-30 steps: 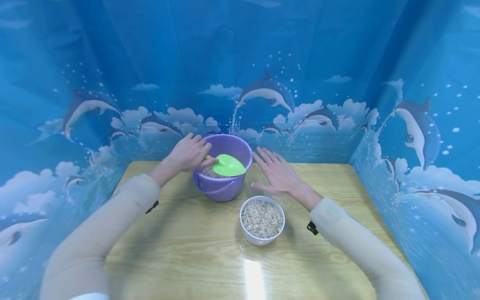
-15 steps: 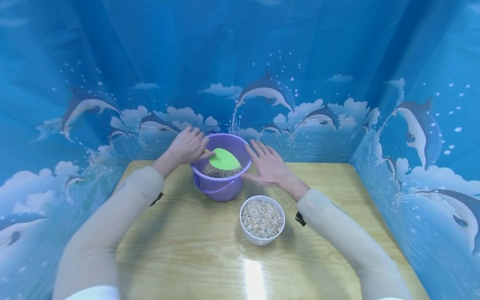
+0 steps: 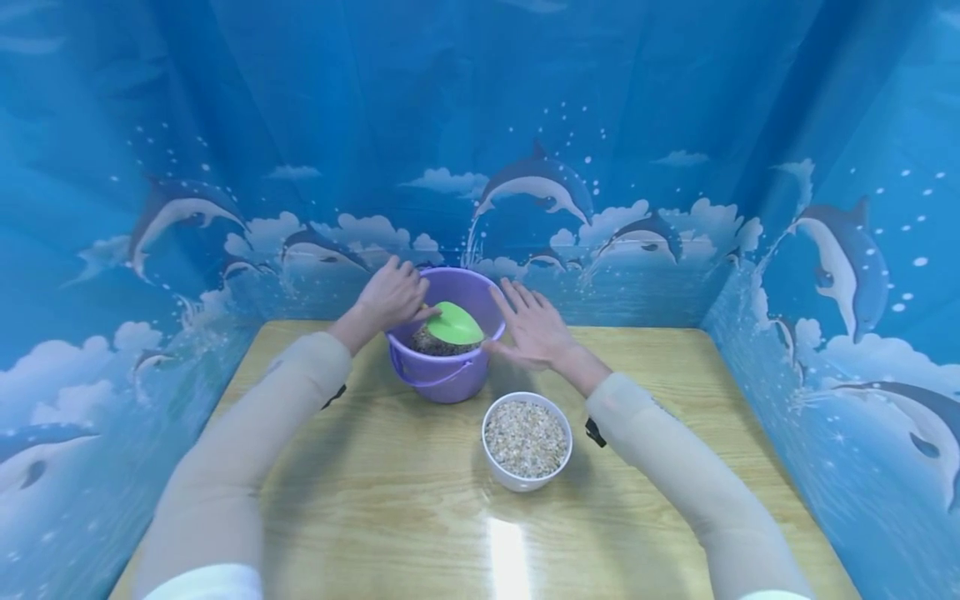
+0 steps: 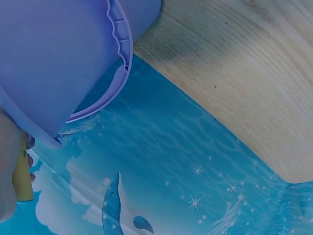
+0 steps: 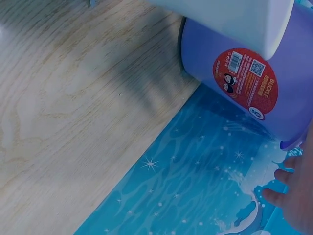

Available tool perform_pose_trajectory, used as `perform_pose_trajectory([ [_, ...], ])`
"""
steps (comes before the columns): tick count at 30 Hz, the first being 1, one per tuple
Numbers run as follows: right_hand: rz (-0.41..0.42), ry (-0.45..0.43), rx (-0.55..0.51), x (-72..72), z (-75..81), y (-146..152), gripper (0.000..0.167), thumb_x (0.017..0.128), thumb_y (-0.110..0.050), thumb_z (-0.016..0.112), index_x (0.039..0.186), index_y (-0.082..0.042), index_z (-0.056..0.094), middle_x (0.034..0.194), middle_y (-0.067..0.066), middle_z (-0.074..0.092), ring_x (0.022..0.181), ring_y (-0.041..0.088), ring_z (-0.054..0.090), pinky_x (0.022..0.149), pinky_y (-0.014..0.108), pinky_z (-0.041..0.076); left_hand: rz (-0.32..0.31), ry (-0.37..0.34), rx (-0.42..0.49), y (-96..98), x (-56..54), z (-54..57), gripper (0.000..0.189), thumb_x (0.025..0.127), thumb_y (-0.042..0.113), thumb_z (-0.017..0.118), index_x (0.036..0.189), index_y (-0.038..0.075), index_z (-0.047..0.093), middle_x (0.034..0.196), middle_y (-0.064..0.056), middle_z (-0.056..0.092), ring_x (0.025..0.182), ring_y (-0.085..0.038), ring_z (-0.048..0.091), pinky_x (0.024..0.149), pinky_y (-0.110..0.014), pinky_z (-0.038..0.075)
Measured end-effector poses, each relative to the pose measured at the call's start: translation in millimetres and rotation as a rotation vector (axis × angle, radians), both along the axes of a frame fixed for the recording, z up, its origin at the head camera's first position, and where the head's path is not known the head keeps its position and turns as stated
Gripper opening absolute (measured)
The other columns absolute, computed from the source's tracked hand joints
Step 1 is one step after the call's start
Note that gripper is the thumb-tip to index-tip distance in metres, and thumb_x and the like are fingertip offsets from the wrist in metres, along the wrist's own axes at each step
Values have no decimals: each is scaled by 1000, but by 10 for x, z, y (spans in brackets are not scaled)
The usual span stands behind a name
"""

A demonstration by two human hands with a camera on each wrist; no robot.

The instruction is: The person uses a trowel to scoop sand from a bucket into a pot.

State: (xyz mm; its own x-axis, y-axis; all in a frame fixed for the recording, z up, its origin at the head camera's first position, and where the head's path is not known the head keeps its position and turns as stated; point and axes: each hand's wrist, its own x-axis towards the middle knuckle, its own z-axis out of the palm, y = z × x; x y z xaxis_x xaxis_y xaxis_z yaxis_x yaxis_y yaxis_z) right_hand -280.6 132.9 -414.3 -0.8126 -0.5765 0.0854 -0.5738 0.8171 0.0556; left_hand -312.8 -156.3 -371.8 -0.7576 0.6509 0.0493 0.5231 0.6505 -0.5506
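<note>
My left hand [image 3: 392, 296] grips the yellow handle [image 4: 22, 176] of a small shovel. Its green blade [image 3: 456, 323] hangs inside a purple bucket [image 3: 446, 377], over dark grainy gravel [image 3: 433, 342]. On the bucket's right side my right hand [image 3: 534, 327] is held with fingers straight and spread. Its thumb is by the rim; whether it touches cannot be made out. Nearer to me, a white bowl [image 3: 517, 483] full of pale gravel [image 3: 527, 440] stands on the table. In the right wrist view, the fingers [image 5: 275, 196] show beside the bucket.
The wooden table [image 3: 360, 500] ends at a blue dolphin-print curtain [image 3: 480, 100] at the back and both sides. A purple carry handle [image 3: 431, 383] droops on the bucket's front. The bucket bears a red label [image 5: 246, 81].
The right hand moved left and closer to the bucket's rim. The shovel's blade rose a little, then shifted slightly right and down inside the bucket with my left hand.
</note>
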Motion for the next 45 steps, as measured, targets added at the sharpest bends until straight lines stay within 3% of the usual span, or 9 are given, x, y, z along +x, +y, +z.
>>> perform_pose_trajectory([
  [3,-6,-4,1,-13,-3,14,130,79,-98,-11,169,-6,6,176,24,11,163,43,21,130,61,27,12,-6,-24,30,-19,-14,66,107,68,39,90,7,59,85,-9,66,81,-25,55,85,-42,49],
  [7,-8,-16,-8,-17,-5,16,137,73,-99,-17,169,-5,7,176,24,12,163,43,21,129,61,27,31,-23,-67,76,-36,-38,66,107,68,37,89,9,59,83,-7,64,80,-23,54,83,-40,47],
  [11,-10,-20,-10,-15,-10,17,136,73,-99,-17,169,-4,7,176,24,12,163,43,22,129,61,27,44,-37,-93,128,-50,-74,67,106,69,37,88,9,60,83,-6,63,80,-23,53,83,-39,46],
  [18,-13,-25,-7,3,-5,13,136,74,-99,-17,169,-5,8,176,24,12,163,43,22,129,62,28,76,-86,-109,184,-52,-127,71,107,69,35,107,6,68,101,-12,73,99,-28,65,92,-41,49],
  [24,-16,-20,0,-4,-7,12,137,74,-99,-17,169,-5,9,176,24,13,163,43,22,129,62,29,83,-100,-129,213,-71,-189,71,107,69,34,106,7,68,98,-11,72,96,-27,64,94,-42,49],
  [32,-21,-17,2,-17,-13,21,135,74,-98,-17,169,-5,8,176,24,13,163,43,23,128,62,29,83,-116,-123,242,-81,-221,72,106,70,35,110,6,68,103,-13,73,106,-30,65,104,-47,48],
  [42,-21,-14,16,-19,-14,24,118,90,-93,4,169,-5,8,177,23,12,163,42,21,129,61,29,72,-125,-115,223,-90,-233,74,106,71,36,115,5,68,117,-16,74,116,-33,65,108,-49,49],
  [45,-22,-14,12,-18,-22,25,119,90,-94,4,169,-6,8,177,23,12,163,42,22,129,61,29,65,-132,-109,223,-93,-235,73,106,70,37,117,5,67,120,-16,73,118,-33,64,109,-49,48],
])
